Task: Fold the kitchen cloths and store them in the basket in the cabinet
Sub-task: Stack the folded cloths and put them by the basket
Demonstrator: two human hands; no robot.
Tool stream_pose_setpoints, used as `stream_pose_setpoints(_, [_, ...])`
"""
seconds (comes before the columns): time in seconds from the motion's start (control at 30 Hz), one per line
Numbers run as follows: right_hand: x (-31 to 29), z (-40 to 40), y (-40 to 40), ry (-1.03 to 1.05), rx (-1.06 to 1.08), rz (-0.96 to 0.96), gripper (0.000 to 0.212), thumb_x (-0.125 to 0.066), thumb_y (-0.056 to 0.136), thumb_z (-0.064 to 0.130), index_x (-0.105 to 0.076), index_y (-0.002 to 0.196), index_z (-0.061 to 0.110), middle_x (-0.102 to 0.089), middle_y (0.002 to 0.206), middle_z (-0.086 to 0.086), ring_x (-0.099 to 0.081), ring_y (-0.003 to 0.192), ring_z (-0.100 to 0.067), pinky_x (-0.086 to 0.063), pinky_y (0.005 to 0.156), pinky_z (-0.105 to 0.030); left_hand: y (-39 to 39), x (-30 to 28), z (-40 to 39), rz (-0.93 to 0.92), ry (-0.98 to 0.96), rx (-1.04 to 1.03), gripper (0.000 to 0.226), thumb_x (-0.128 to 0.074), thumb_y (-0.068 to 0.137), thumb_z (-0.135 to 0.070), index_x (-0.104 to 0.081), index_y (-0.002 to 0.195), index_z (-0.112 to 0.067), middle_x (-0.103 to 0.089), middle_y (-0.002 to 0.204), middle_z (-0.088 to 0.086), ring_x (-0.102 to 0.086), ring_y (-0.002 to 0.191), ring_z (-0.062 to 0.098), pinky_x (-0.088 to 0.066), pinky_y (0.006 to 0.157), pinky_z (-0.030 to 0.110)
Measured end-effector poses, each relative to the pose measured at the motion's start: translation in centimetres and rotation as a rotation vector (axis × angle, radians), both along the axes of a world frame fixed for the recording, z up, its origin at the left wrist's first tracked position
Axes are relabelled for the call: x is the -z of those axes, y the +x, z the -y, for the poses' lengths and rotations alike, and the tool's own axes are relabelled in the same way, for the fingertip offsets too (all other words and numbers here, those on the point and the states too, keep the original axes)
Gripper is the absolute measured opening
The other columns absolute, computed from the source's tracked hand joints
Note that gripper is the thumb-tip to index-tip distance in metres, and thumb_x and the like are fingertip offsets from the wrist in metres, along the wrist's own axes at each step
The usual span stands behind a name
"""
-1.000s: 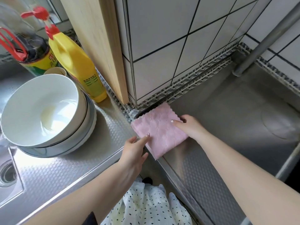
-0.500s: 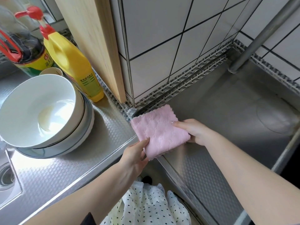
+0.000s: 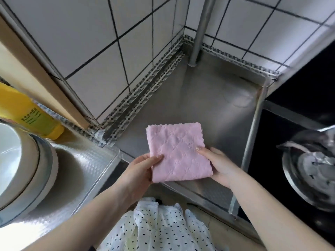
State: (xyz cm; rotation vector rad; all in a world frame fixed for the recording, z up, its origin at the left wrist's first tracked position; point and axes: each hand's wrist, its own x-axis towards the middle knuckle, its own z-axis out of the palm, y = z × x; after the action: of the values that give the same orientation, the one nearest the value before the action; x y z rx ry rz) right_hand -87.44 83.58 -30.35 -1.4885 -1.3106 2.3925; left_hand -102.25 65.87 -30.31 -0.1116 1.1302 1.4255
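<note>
Pink folded kitchen cloth [image 3: 178,153] at frame centre, above steel counter [image 3: 208,105]. Pinched at left edge by left hand [image 3: 140,167], at right edge by right hand [image 3: 220,166]. Yellow detergent bottle [image 3: 27,115] at left.

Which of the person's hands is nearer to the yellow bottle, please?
Left. The left hand grips the pink cloth on the side toward the yellow bottle; the right hand holds the cloth's far side.

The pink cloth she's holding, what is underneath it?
Under the pink cloth shows the steel counter, bare around its edges. Her left hand and right hand pinch its sides, fingers tucked beneath. The counter directly below is covered, so unseen.
</note>
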Motion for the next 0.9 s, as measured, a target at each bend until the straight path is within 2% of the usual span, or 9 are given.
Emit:
stream_pose_setpoints(0.1, [-0.6,0.9,6.4,0.018,0.162,-0.02,0.038,-0.069,0.074,0.031,-0.062,0.109,0.018,-0.073,0.102,0.0,-0.069,0.095,-0.017,-0.056,0.076,-0.035,2.6,-0.8,-2.3,-0.026,0.033,0.21,0.041,-0.068,0.081,-0.022,-0.056,0.112,0.002,-0.069,0.108,0.015,-0.068,0.096,0.026,-0.053,0.08,0.034])
stream_pose_setpoints(0.2, [-1.2,2.8,12.6,0.024,0.343,-0.077,0.031,-0.068,0.074,0.028,-0.065,0.104,0.024,-0.074,0.097,0.004,-0.071,0.088,-0.012,-0.057,0.064,-0.028,5.9,-1.5,-4.3,-0.037,0.056,0.422,0.049,-0.071,0.078,-0.023,-0.057,0.117,0.004,-0.066,0.116,0.02,-0.064,0.107,0.033,-0.049,0.093,0.042])
stream_pose_setpoints(0.33, [-1.4,6.4,20.9,0.06,0.518,-0.105,0.051,-0.071,0.065,0.032,-0.061,0.114,0.024,-0.072,0.106,0.001,-0.069,0.097,-0.018,-0.057,0.075,-0.036,11.6,-1.8,-6.1,-0.039,0.082,0.741,0.054,-0.074,0.076,-0.025,-0.057,0.121,-0.002,-0.064,0.119,0.02,-0.062,0.109,0.035,-0.054,0.086,0.043])
stream_pose_setpoints(0.43, [-1.6,10.4,27.0,0.109,0.619,-0.1,0.053,-0.07,0.068,0.037,-0.058,0.118,0.025,-0.07,0.111,0.001,-0.067,0.102,-0.02,-0.054,0.087,-0.043,16.8,-2.1,-7.0,-0.068,0.085,0.96,0.062,-0.078,0.073,-0.029,-0.055,0.125,-0.006,-0.063,0.122,0.019,-0.06,0.112,0.036,-0.052,0.088,0.047])
stream_pose_setpoints(0.5, [-1.5,13.2,30.4,0.128,0.713,-0.117,0.051,-0.067,0.075,0.035,-0.056,0.123,0.024,-0.067,0.118,-0.003,-0.064,0.108,-0.024,-0.05,0.093,-0.046,20.3,-2.3,-7.2,-0.058,0.08,1.087,0.058,-0.078,0.073,-0.029,-0.058,0.123,-0.008,-0.063,0.122,0.018,-0.061,0.112,0.036,-0.053,0.086,0.046])
stream_pose_setpoints(0.6, [-1.5,17.4,34.8,0.127,0.901,-0.175,0.041,-0.064,0.079,0.027,-0.058,0.12,0.025,-0.07,0.112,-0.003,-0.067,0.1,-0.022,-0.057,0.079,-0.038,25.6,-2.1,-7.2,-0.067,0.068,1.272,0.049,-0.076,0.075,-0.032,-0.062,0.119,-0.015,-0.065,0.12,0.015,-0.063,0.109,0.034,-0.055,0.081,0.042])
stream_pose_setpoints(0.7, [-1.5,21.5,38.7,0.131,1.077,-0.206,0.037,-0.067,0.075,0.025,-0.062,0.111,0.025,-0.071,0.107,-0.005,-0.068,0.097,-0.024,-0.058,0.074,-0.039,31.2,-1.8,-6.9,-0.066,0.071,1.42,0.042,-0.074,0.075,-0.029,-0.065,0.116,-0.022,-0.067,0.117,0.01,-0.066,0.103,0.028,-0.056,0.073,0.037])
stream_pose_setpoints(0.77, [-1.4,24.1,40.9,0.113,1.189,-0.219,0.041,-0.067,0.077,0.023,-0.056,0.116,0.021,-0.072,0.105,-0.006,-0.068,0.097,-0.027,-0.058,0.072,-0.037,34.9,-1.7,-6.7,-0.054,0.051,1.477,0.049,-0.075,0.071,-0.026,-0.062,0.117,-0.018,-0.07,0.112,0.009,-0.069,0.095,0.025,-0.057,0.066,0.033])
stream_pose_setpoints(0.9, [-1.0,28.8,44.8,0.092,1.42,-0.218,0.048,-0.067,0.077,0.022,-0.053,0.123,0.022,-0.071,0.107,-0.008,-0.067,0.098,-0.029,-0.058,0.075,-0.038,42.4,-1.6,-6.5,-0.054,0.057,1.69,0.055,-0.075,0.073,-0.023,-0.056,0.122,-0.011,-0.068,0.116,0.011,-0.067,0.101,0.025,-0.056,0.071,0.031])
